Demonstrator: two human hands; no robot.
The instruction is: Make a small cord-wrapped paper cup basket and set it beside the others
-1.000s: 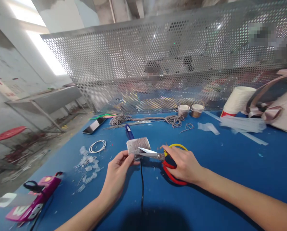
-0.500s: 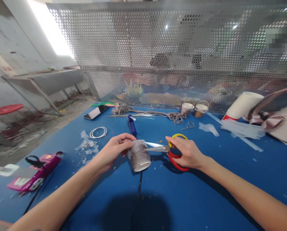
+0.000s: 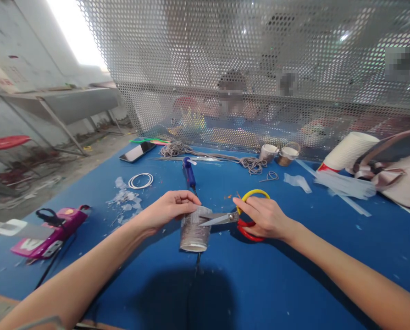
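A paper cup (image 3: 194,236) wrapped in grey-brown cord lies tilted over the blue table, its white rim towards me. My left hand (image 3: 175,206) grips its far end, fingers closed on it. With its thumb and fingers through the loops, my right hand (image 3: 265,216) holds scissors (image 3: 249,229) with one yellow and one red handle. Their blades are slightly apart and reach across the cup's wrapped side; whether they touch the cord I cannot tell. Just beyond the cup lies a blue glue gun (image 3: 188,173), its black cable running under the cup towards me.
Cord bundles (image 3: 253,165), two small wrapped cups (image 3: 287,156) and a phone (image 3: 138,152) lie at the back. To the left are white rings (image 3: 141,180), scraps (image 3: 127,199) and a magenta power strip (image 3: 50,233). Stacked paper cups (image 3: 349,149), translucent strips (image 3: 349,184) and a pink bag (image 3: 407,169) stand right.
The scissors have moved left so their blades overlap the cup, and they have closed somewhat. The cup has turned more upright in view, its rim shifting slightly left and down.
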